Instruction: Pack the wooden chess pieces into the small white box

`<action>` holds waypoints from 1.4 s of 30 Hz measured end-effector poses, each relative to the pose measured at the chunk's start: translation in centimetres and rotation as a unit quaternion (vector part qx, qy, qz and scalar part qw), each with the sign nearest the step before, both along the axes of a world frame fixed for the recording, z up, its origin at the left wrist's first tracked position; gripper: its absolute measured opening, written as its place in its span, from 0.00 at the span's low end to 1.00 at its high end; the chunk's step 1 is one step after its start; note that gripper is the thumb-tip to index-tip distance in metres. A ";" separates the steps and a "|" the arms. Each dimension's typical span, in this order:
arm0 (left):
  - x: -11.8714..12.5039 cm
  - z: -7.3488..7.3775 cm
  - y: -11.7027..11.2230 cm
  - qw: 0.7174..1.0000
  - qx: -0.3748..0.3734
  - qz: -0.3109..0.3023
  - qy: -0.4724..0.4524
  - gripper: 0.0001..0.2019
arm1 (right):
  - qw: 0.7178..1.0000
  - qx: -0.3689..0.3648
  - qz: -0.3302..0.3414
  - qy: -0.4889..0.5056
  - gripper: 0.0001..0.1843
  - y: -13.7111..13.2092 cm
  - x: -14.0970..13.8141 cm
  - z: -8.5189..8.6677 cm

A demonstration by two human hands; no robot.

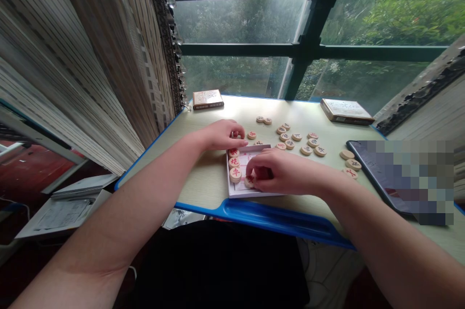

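A shallow white box lies near the front edge of the pale table. Three round wooden chess pieces with red characters sit in a column along its left side. My right hand rests over the box, fingers pinched on another red-marked piece at the box's lower part. My left hand lies just behind the box, fingers curled over a piece on the table. Several loose wooden pieces are scattered behind and to the right of the box.
A tablet lies at the right. One small box sits at the back left and another box at the back right, under the window. The table has a blue rim. Blinds hang on the left.
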State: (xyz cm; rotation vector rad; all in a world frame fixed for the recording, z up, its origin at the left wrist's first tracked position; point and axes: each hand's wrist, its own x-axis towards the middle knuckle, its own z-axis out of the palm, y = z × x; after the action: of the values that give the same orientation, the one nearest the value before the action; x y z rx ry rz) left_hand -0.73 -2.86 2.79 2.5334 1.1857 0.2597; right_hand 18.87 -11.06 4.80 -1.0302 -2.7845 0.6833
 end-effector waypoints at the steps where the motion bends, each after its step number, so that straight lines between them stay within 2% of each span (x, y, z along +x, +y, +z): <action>1: 0.0 0.0 0.0 1.000 -0.001 0.001 0.001 0.19 | 1.000 0.005 -0.004 -0.002 0.02 0.0 0.0 -0.1; 5: -0.1 0.0 0.0 1.000 -0.005 0.002 0.000 0.20 | 1.000 0.015 -0.002 0.006 0.03 0.3 -0.1 -0.5; 11: -0.1 -0.2 0.0 1.000 -0.002 0.006 0.000 0.20 | 0.998 -0.060 -0.001 0.018 0.08 0.5 0.1 -0.5; 16: -0.1 -0.1 0.0 1.000 0.001 0.005 0.004 0.21 | 0.996 -0.080 -0.010 0.025 0.07 0.3 -0.1 -0.3; 22: -0.1 -0.2 0.1 1.000 -0.003 0.004 0.005 0.22 | 0.998 -0.056 -0.003 0.017 0.10 0.2 -0.2 -0.3; 30: -0.1 -0.4 0.3 1.000 -0.001 0.003 0.001 0.22 | 0.999 -0.051 -0.005 0.019 0.04 0.4 -0.2 -0.6; 42: 0.0 0.0 0.0 1.000 -0.005 0.004 0.011 0.21 | 0.999 0.015 -0.017 0.031 0.03 0.3 -0.7 -1.4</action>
State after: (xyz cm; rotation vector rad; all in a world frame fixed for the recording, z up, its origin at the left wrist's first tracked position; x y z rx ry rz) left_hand -0.75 -2.89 2.82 2.5296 1.2021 0.2283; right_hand 18.12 -10.76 3.43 -1.0310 -2.7083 0.6559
